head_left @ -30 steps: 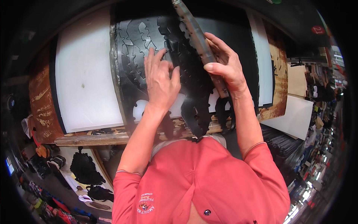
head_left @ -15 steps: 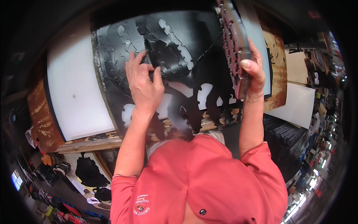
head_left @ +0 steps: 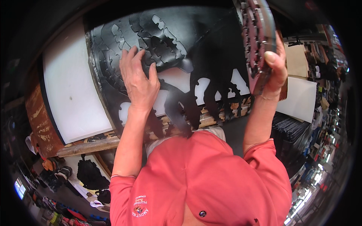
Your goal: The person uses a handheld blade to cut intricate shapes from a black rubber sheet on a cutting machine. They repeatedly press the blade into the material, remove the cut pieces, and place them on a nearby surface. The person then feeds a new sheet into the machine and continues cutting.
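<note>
A black leather-like sheet (head_left: 211,41) lies across the white cutting board (head_left: 71,86), with wavy-edged shapes cut through it. My left hand (head_left: 140,81) rests on its left part with fingers spread, beside a cut black piece (head_left: 158,49). White board shows through the gaps along the sheet's near side, where dark notched strips (head_left: 181,109) hang toward me. On the right, my right hand (head_left: 277,69) grips a cutting die (head_left: 258,41) by its edge and holds it upright above the sheet. The die has a reddish face with metal blades; its top runs out of view.
A wooden rail (head_left: 90,146) edges the table on my side. Rusty brown boards (head_left: 43,116) flank the left. At the right are a white panel (head_left: 299,100) and a stack of dark sheets (head_left: 288,132). Black scraps (head_left: 90,173) lie below left.
My right hand has carried the die to the right, away from the sheet's middle. My left hand has shifted slightly left, and its fingers lie flatter and more spread.
</note>
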`<state>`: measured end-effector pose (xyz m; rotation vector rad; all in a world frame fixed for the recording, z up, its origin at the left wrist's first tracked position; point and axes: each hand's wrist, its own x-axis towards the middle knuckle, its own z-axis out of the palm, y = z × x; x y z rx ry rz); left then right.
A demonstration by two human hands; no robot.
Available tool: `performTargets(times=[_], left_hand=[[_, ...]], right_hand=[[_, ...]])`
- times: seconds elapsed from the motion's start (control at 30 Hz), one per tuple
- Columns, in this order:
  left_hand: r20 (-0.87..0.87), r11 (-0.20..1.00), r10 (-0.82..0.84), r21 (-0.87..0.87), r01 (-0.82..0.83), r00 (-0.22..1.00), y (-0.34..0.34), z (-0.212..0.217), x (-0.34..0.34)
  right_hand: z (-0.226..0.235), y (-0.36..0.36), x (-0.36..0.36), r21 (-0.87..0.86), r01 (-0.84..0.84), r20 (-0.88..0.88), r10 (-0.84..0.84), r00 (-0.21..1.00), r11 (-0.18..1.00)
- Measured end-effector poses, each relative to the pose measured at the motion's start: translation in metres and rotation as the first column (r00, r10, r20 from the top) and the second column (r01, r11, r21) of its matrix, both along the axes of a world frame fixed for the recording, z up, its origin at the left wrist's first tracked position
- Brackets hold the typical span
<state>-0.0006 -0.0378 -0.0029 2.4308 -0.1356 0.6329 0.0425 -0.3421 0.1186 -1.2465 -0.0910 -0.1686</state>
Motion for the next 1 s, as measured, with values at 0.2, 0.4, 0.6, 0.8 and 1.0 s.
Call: performTargets(times=[0.2,0.4,0.6,0.8,1.0], left_hand=[[0.022,1.0,-0.011,0.015,0.011,1.0,0.002,-0.005,0.0],[0.187,0.995,-0.065,-0.062,0.078,0.98,-0.014,0.025,-0.002],[-0.169,0.897,-0.43,0.035,0.441,0.887,-0.047,0.026,0.005],[-0.063,0.904,-0.427,0.005,0.428,0.902,-0.037,0.008,0.005],[-0.071,0.91,-0.414,-0.049,0.411,0.908,-0.04,0.009,0.006]], right_hand=[[0.03,-0.03,-0.004,0.009,0.121,0.073,-0.122,0.99,0.993],[0.027,-0.043,-0.01,-0.234,0.159,0.065,-0.147,0.987,0.959],[-0.017,-0.014,-0.013,-0.472,-0.011,-0.084,-0.032,0.996,0.882],[-0.058,0.027,0.006,-0.9,0.13,0.134,-0.02,0.991,0.417],[-0.091,0.055,0.014,-0.939,0.257,0.274,0.044,0.961,0.229]])
